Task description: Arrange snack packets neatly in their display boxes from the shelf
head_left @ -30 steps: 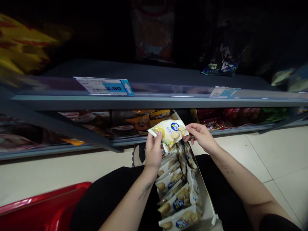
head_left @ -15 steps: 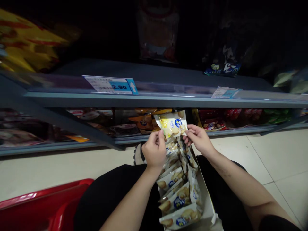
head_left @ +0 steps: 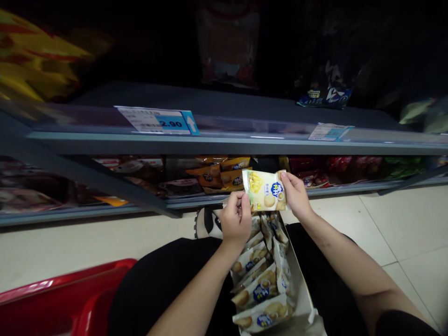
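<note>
A small white and yellow snack packet (head_left: 265,190) is held up between both hands, its printed face towards me. My left hand (head_left: 238,219) pinches its lower left edge, fingers curled. My right hand (head_left: 294,193) grips its right edge, thumb on the front. Below them, between my legs, stands an open long carton (head_left: 303,284) filled with rows of similar packets (head_left: 262,291), blue logos showing. The far end of the carton is partly hidden by my hands and the held packet.
A shelf edge (head_left: 224,145) with price tags (head_left: 157,122) crosses ahead. Orange packets (head_left: 210,176) and red packets (head_left: 339,164) lie on the bottom shelf. A red basket (head_left: 63,294) is at the lower left, and a shoe (head_left: 206,224) shows beside the carton.
The held packet has moved right and slightly down and now faces me more squarely. My left hand has shifted right with it, and my right hand has risen along its edge.
</note>
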A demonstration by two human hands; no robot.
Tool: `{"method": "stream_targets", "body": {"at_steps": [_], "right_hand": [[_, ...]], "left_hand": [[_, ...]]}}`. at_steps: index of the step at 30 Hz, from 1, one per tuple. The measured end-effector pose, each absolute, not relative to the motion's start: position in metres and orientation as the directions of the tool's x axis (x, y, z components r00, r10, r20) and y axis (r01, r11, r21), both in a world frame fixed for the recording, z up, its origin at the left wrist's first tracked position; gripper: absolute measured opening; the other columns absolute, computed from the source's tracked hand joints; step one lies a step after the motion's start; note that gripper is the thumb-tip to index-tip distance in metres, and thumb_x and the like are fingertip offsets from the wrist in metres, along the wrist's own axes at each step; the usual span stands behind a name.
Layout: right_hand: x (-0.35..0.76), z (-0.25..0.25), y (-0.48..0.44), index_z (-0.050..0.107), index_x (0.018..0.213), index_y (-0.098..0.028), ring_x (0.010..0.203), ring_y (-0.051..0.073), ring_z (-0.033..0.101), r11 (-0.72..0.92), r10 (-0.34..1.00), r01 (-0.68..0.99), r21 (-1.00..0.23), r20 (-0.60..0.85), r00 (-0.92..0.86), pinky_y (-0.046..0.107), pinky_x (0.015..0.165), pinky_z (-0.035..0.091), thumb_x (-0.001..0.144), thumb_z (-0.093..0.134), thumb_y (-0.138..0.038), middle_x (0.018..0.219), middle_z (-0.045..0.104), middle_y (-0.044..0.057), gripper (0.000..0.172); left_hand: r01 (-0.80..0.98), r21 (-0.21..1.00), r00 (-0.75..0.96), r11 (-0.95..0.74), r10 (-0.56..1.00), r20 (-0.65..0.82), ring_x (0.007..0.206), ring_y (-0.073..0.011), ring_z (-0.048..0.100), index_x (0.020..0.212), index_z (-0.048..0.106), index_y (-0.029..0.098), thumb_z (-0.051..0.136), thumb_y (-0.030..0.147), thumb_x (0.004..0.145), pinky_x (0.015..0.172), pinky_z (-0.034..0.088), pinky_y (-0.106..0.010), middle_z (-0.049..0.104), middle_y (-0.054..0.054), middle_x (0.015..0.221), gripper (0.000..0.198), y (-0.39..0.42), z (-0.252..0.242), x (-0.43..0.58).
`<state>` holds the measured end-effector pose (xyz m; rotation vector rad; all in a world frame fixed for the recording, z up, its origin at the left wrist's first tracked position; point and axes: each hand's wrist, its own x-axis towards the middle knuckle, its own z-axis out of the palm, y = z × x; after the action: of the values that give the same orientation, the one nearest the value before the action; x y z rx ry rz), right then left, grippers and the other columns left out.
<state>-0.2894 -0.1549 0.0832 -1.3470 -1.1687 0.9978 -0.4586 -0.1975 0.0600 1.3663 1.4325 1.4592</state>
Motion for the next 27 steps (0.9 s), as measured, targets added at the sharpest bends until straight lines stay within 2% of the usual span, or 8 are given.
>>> {"method": "stream_targets", "body": {"at_steps": [4, 8, 14, 19, 21, 23, 25, 27], "right_hand": [[-0.296, 0.072, -0.155, 0.061, 0.073, -0.017, 0.060, 0.013, 0.050, 0.101, 0.969, 0.212, -0.972, 0.144, 0.199, 0.023, 0.057, 0.039, 0.088, 0.051, -0.057, 0.065, 0.056, -0.001, 0.043], [-0.297, 0.076, -0.156, 0.061, 0.076, -0.016, 0.061, 0.013, 0.049, 0.134, 0.958, 0.239, -0.962, 0.188, 0.217, 0.023, 0.057, 0.038, 0.090, 0.048, -0.057, 0.066, 0.056, 0.000, 0.045], [-0.291, 0.085, -0.158, 0.056, 0.069, -0.017, 0.057, 0.011, 0.045, 0.134, 0.985, 0.320, -0.938, 0.161, 0.057, 0.022, 0.054, 0.035, 0.089, 0.050, -0.057, 0.061, 0.051, -0.002, 0.046], [-0.285, 0.086, -0.153, 0.060, 0.072, -0.016, 0.058, 0.013, 0.051, 0.045, 0.998, 0.260, -0.965, 0.057, 0.040, 0.023, 0.055, 0.040, 0.087, 0.051, -0.061, 0.064, 0.058, 0.000, 0.048], [-0.279, 0.097, -0.156, 0.062, 0.075, -0.016, 0.058, 0.013, 0.052, 0.040, 0.998, 0.306, -0.951, 0.055, 0.040, 0.023, 0.056, 0.041, 0.088, 0.051, -0.059, 0.065, 0.061, 0.001, 0.046], [-0.273, 0.117, -0.167, 0.063, 0.076, -0.016, 0.058, 0.013, 0.053, 0.083, 0.991, 0.454, -0.887, 0.121, 0.055, 0.023, 0.055, 0.039, 0.090, 0.050, -0.054, 0.065, 0.061, 0.001, 0.043], [-0.271, 0.142, -0.186, 0.065, 0.075, -0.016, 0.056, 0.012, 0.052, 0.136, 0.980, 0.661, -0.738, 0.198, 0.020, 0.022, 0.054, 0.036, 0.093, 0.049, -0.048, 0.062, 0.060, 0.000, 0.040], [-0.275, 0.164, -0.209, 0.068, 0.079, -0.017, 0.054, 0.010, 0.052, 0.212, 0.970, 0.778, -0.592, 0.221, -0.096, 0.021, 0.054, 0.034, 0.094, 0.050, -0.041, 0.062, 0.061, -0.001, 0.033]], "left_hand": [[-0.097, 0.994, -0.278, -0.041, 0.960, 0.013, 0.047, -0.0081, 0.043, 0.077, 0.055, 0.019, 0.054, 0.041, 0.088, 0.045, 0.034, -0.018, 0.046, 0.006, 0.058, 0.025, -0.194, 0.061, -0.452], [-0.379, 0.918, -0.238, 0.115, 0.947, -0.217, 0.043, -0.0054, 0.035, 0.078, 0.057, 0.017, 0.062, 0.044, 0.081, 0.039, 0.026, -0.016, 0.045, 0.007, 0.058, 0.028, -0.189, 0.057, -0.450], [-0.282, 0.959, -0.179, -0.024, 0.983, -0.028, 0.055, -0.0086, 0.050, 0.080, 0.059, 0.017, 0.061, 0.048, 0.084, 0.051, 0.040, -0.016, 0.056, 0.003, 0.065, 0.032, -0.186, 0.055, -0.454], [-0.470, 0.882, -0.085, 0.031, 0.993, -0.080, 0.062, -0.0111, 0.056, 0.083, 0.055, 0.018, 0.063, 0.048, 0.083, 0.060, 0.046, -0.021, 0.062, 0.001, 0.073, 0.032, -0.183, 0.052, -0.452], [-0.352, 0.933, -0.023, 0.076, 0.996, -0.090, 0.056, -0.0107, 0.053, 0.088, 0.056, 0.018, 0.060, 0.050, 0.085, 0.055, 0.044, -0.021, 0.059, 0.002, 0.068, 0.032, -0.183, 0.053, -0.456], [-0.092, 0.994, -0.034, 0.056, 0.998, -0.059, 0.053, -0.0103, 0.051, 0.111, 0.055, 0.018, 0.056, 0.049, 0.087, 0.053, 0.042, -0.021, 0.060, 0.002, 0.073, 0.039, -0.185, 0.059, -0.463], [0.181, 0.981, -0.049, -0.073, 0.995, 0.084, 0.064, -0.0118, 0.057, 0.137, 0.037, 0.022, 0.059, 0.048, 0.086, 0.060, 0.046, -0.025, 0.063, -0.005, 0.100, 0.061, -0.192, 0.071, -0.468], [0.355, 0.883, 0.083, -0.308, 0.951, 0.299, 0.088, -0.0183, 0.061, 0.146, 0.022, 0.023, 0.067, 0.050, 0.080, 0.076, 0.051, -0.033, 0.051, -0.013, 0.132, 0.084, -0.203, 0.086, -0.469]]}}
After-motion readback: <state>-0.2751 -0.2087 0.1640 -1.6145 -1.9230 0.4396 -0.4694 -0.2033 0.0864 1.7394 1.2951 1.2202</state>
